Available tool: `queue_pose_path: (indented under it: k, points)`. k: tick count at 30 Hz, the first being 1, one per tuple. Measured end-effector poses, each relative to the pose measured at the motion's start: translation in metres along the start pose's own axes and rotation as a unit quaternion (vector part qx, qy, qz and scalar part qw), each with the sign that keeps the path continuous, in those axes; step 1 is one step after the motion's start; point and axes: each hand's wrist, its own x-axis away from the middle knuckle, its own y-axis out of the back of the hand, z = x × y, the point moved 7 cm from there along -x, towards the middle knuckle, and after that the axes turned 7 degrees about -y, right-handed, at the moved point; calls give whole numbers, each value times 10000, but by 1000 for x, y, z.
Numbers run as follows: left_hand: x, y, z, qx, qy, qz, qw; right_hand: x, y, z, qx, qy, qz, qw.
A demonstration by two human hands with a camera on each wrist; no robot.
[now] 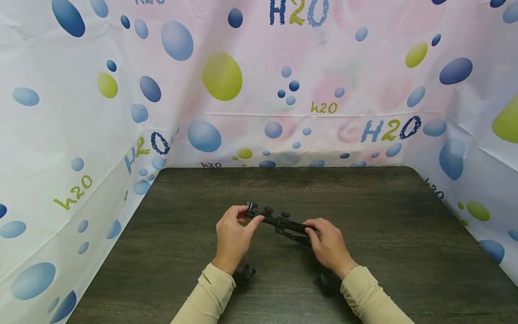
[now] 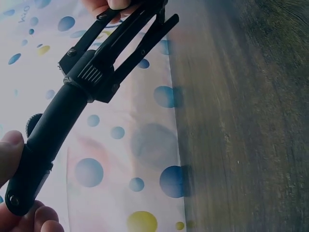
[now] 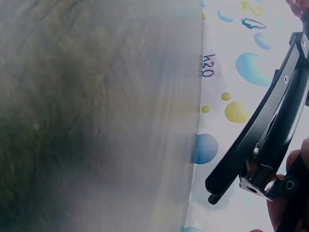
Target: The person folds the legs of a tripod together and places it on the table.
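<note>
A black mini tripod (image 1: 280,221) is held above the table, tilted down to the right. My left hand (image 1: 234,236) pinches its head end between thumb and fingers. At the other end my right hand (image 1: 328,245) grips the legs. In the left wrist view, the tube of the tripod (image 2: 60,113) runs up to a ribbed collar (image 2: 91,75), where the legs spread slightly apart. The right wrist view shows one black leg (image 3: 256,130) angled away from the others, with a metal hinge (image 3: 258,178) near the right fingers. Small black knobs (image 1: 268,210) stand on the tube's upper side.
The dark wood-grain table (image 1: 182,193) lies beneath both hands. A white sheet (image 1: 251,135) printed with blue and green dots and H2O lettering surrounds its back and sides. Dark wrist-worn devices (image 1: 244,275) hang under both wrists.
</note>
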Motion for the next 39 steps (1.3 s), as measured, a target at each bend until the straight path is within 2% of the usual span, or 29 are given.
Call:
queue_pose_path:
  k: [18, 30, 39]
  points:
    - [7, -3, 14, -146, 319, 204, 9992, -3, 0, -1, 104, 32, 123, 9999]
    - [11, -7, 19, -239, 506, 352, 9978, -3, -1, -3, 118, -19, 174, 9998]
    - [13, -8, 21, -319, 729, 454, 9958, -3, 0, -1, 178, 134, 72, 9997]
